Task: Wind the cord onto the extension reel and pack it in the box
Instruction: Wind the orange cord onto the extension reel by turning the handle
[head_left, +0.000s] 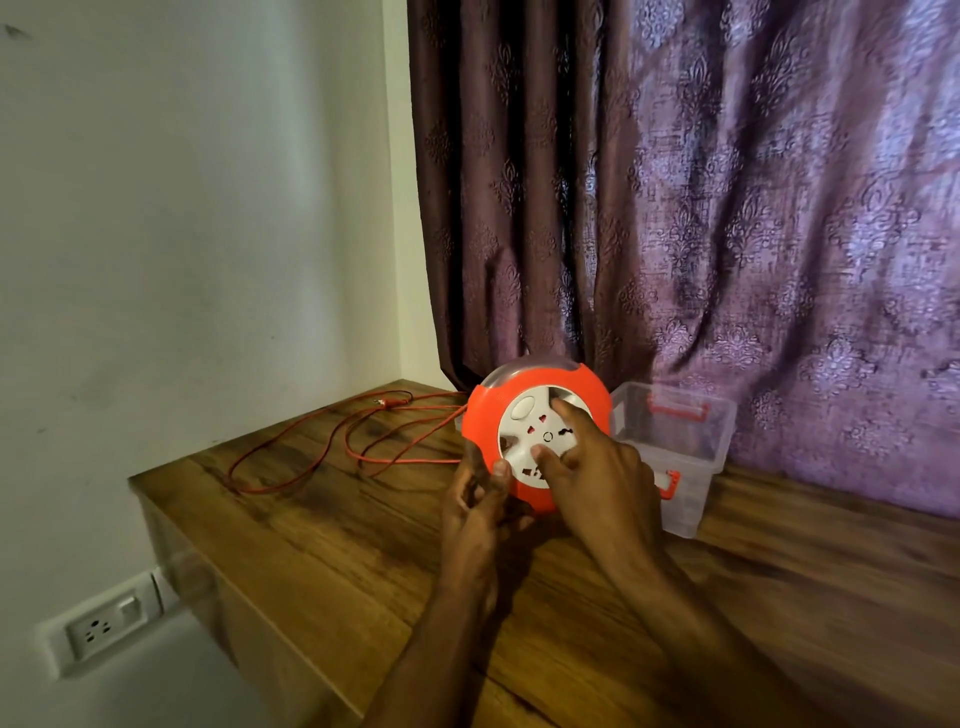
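Two hands on one item, as I read it from here. Extension reel (537, 436): orange housing, white socket face, held on edge at centre frame, low over the wooden tabletop (322, 530); whether it touches the wood I cannot tell.

Left hand (480, 512): fingers curled round the reel's lower-left rim, thumb pressed on the orange edge. Right hand (592, 467): forefinger stretched up into the recess of the white face, thumb laid lower on that face, other fingers loosely bent.

Cord (332, 441): orange, lying in loose loops on the tabletop at middle left, running back to the reel, plug (383, 401) near the far edge by the curtain (675, 208).

Box (675, 447): clear plastic, orange latches, open, no lid visible, right of the reel and just behind the right hand.

Step in hand, by my judgement: winding, early, most of the cord out. Next move calls for the left hand to brace the housing while the right forefinger turns the white face, and for the loops to feed in without knotting.

Edges and room: the tabletop's left edge lies close to the outermost loop, so slack could slip over it. Bare wood in the lower frame gives working room. Curtain crowds the rear. Wall socket (98, 631) at lower left, below the top.
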